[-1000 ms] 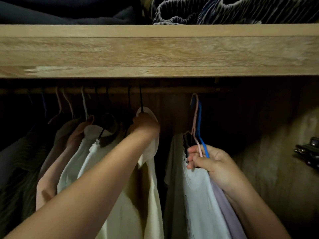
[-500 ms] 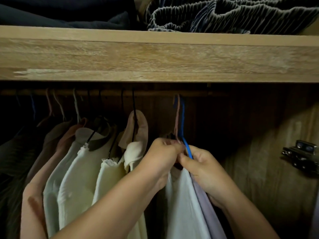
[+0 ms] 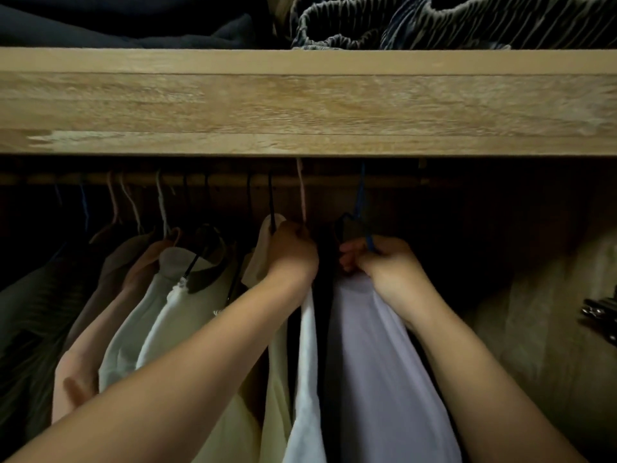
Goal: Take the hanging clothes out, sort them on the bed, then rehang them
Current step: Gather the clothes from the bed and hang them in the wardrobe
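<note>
Two hands reach into the wardrobe under one wooden shelf (image 3: 300,105). The left hand (image 3: 292,253) has its fingers clenched round the neck of one pink hanger (image 3: 301,195), which carries a white garment (image 3: 307,379) dropping straight down from those fingers. The right hand (image 3: 384,265) has its fingers curled round the neck of one blue hanger (image 3: 360,195), from which a pale lilac garment (image 3: 384,362) hangs below the knuckles. Both hooks run up toward the rail (image 3: 217,179), though their tops are lost behind the shelf edge.

A narrow dark gap separates the two sets of fingers. Left of the left fingers about five more garments hang packed together, cream, white and peach, on black and pale hangers, with no slack between them. Right of the right fingers the rail runs bare into shadow as far as the wardrobe's side wall (image 3: 551,329), where one metal hinge (image 3: 601,312) sits. Just above the fingers the shelf edge closes in; folded dark and ribbed fabrics lie on top.
</note>
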Demonstrator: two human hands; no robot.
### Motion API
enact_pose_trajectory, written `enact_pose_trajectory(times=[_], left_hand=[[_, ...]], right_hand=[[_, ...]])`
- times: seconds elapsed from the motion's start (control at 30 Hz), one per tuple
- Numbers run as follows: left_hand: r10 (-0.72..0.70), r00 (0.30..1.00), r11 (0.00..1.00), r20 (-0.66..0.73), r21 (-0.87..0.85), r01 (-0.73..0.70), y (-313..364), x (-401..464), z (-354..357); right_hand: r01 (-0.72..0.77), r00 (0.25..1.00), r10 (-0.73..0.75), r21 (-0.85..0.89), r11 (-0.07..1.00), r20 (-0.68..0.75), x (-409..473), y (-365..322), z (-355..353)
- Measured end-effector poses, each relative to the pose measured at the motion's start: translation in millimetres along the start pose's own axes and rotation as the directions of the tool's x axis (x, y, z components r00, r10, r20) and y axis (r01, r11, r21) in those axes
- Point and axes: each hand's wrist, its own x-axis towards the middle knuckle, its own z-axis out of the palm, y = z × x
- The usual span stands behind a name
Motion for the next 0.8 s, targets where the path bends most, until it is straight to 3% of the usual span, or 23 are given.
enact_pose_trajectory(times=[0.17, 0.33, 0.47, 0.6, 0.7, 0.8], left_hand=[[0.034, 0.996, 0.998, -0.086, 0.049, -0.029, -2.5, 12.9, 9.9], [0.003, 0.999, 0.991, -0.041, 0.132, 0.003, -15.6, 19.6, 10.6], [0.032, 0.999, 0.991, 0.030, 0.130, -0.036, -30.7, 13.9, 7.1], [0.074, 0.990, 0.970, 0.123, 0.222, -0.100, -26.5, -2.8, -3.6], [0.160, 0.950, 0.896, 0.268, 0.365, -0.254, -26.0, -23.7, -11.4], [0.233, 0.910, 0.866, 0.344, 0.352, -0.355, -29.3, -40.1, -23.1]], right_hand=[[-0.012, 0.999, 0.009, -0.078, 0.997, -0.036, 34.3, 8.5, 19.3], [-0.043, 0.998, 0.055, -0.280, 0.959, 0.034, 57.4, 24.3, 25.8], [-0.087, 0.991, 0.119, -0.404, 0.910, 0.056, 51.7, 37.5, 31.2], [-0.073, 0.997, 0.079, -0.513, 0.855, -0.009, 37.3, 32.3, 26.5], [-0.025, 0.999, 0.002, -0.599, 0.800, -0.039, 14.9, 21.4, 24.7], [0.013, 0.999, -0.034, -0.651, 0.759, -0.021, -13.2, 11.9, 25.1]])
